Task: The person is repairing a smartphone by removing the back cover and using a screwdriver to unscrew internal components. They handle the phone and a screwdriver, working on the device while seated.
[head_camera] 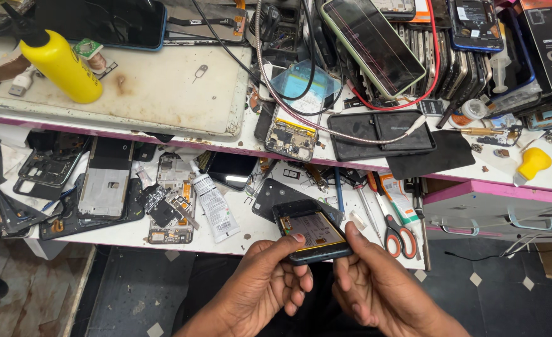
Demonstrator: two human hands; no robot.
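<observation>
An opened smartphone [310, 229] with its back cover off, showing a tan battery and circuit parts in a dark frame, is held just off the front edge of the white workbench [132, 234]. My left hand [270, 274] grips its near left side, thumb lying on the inner face. My right hand [369, 281] holds the near right corner, thumb pressed at the edge. Both hands hang over the dark floor below the bench.
The lower shelf holds several dismantled phone frames [104, 181], a white glue tube [216, 209], red-handled scissors [399, 236] and a loose black back cover [276, 193]. On the upper shelf stand a yellow bottle [60, 65], a stained work mat [157, 87], cables and stacked phones [376, 43].
</observation>
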